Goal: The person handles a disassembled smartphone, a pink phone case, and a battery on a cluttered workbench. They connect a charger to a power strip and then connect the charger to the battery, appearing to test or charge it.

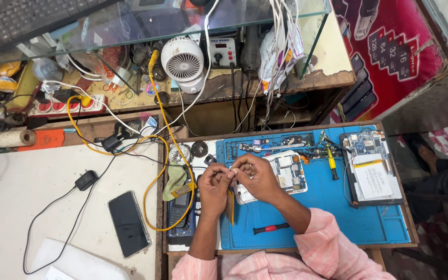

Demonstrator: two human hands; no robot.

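Both hands meet over the left part of a blue work mat [338, 212]. My left hand [213, 184] and my right hand [255, 176] pinch a tiny pale part [233, 169] between their fingertips; what it is I cannot tell. Under the right hand lies an opened white phone with its circuit board [289, 173] showing. A thin orange strip [231, 207] stands on edge below the left hand. Pink sleeves cover both forearms.
An opened tablet with a white battery [372, 173] lies at the mat's right. A yellow-handled screwdriver [332, 163], a red-and-black tool [270, 228], a multimeter [182, 212] with yellow leads, a dark phone [128, 224], a charger [86, 180] and a small white fan [182, 59] surround the hands.
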